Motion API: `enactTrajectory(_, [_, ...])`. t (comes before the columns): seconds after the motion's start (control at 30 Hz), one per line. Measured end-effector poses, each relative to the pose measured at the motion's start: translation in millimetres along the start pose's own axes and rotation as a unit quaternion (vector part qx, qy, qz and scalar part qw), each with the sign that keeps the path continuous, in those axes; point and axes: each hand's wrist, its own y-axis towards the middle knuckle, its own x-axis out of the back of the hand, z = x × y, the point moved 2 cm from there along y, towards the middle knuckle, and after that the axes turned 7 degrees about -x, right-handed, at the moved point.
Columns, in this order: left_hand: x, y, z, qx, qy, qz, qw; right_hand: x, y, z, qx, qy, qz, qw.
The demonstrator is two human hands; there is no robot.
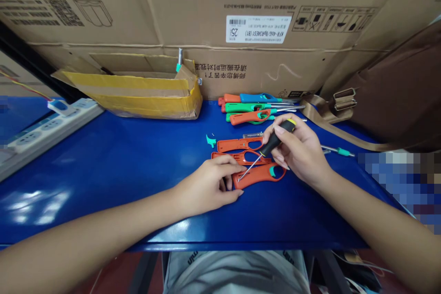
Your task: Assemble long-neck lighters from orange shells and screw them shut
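My right hand (300, 149) is closed round a screwdriver (272, 142) with a black and yellow handle; its thin shaft slants down to the left and its tip touches an orange lighter body (259, 175) lying on the blue table (113, 165). My left hand (210, 184) pinches the left end of that orange lighter body and holds it flat. Just behind it lie two more orange shell halves (237, 145). A small teal part (210, 140) rests to their left.
Several finished lighters (257, 106) in orange, green and blue lie stacked at the back. A taped open cardboard box (138, 89) stands back left, a white power strip (44, 124) at far left. Big cartons form the back wall. A brown bag with strap (389, 96) sits right.
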Motion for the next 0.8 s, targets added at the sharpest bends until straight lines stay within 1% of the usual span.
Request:
enactTrajectory(0.1, [0.2,-0.5,0.7,-0.001,0.003,0.002,1.0,0.8,-1.1,2.7,0.01,-0.01,-0.01,1.0])
enactTrajectory(0.2, [0.2,-0.2,0.9,0.0,0.0,-0.002,1.0,0.1,-1.8,3.8,0.018,-0.016,-0.001,1.0])
enactTrajectory(0.37, [0.5,0.4,-1.1,-0.005,-0.013,-0.048,0.999,-1.3,-4.0,3.8,0.026,-0.023,0.01,0.999])
enactTrajectory(0.6, [3.6,0.1,-3.9,0.008,-0.013,-0.078,0.997,-1.1,-6.3,12.2,0.035,-0.013,-0.013,0.999])
enactTrajectory(0.8, [5.2,1.5,-5.9,-0.004,-0.011,-0.082,0.997,-2.9,-7.5,16.6,0.038,-0.011,-0.03,0.999])
